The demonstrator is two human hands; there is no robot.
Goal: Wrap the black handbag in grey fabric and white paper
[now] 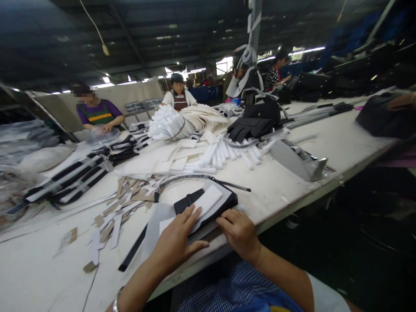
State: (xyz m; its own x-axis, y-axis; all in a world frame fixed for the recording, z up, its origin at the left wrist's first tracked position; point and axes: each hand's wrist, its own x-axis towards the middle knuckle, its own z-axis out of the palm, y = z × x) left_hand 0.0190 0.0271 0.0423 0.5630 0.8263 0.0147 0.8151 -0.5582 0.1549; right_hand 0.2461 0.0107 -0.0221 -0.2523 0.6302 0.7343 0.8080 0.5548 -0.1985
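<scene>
My left hand (177, 240) lies flat with fingers spread on a white sheet piece (208, 201) that sits on a black fabric panel (224, 203) near the table's front edge. My right hand (238, 229) rests with curled fingers on the panel's near right corner, at the table edge. A thin dark rod (232, 185) lies just beyond the panel. A black strip (133, 251) runs diagonally on the table to the left of my left hand.
Long white table (338, 143) with paper backing scraps (126, 197), white rolled strips (224, 154), black-and-white straps (71, 177), a grey metal device (297, 160) and black bags (256, 119). Several other people work at the far side. Dark floor lies to the right.
</scene>
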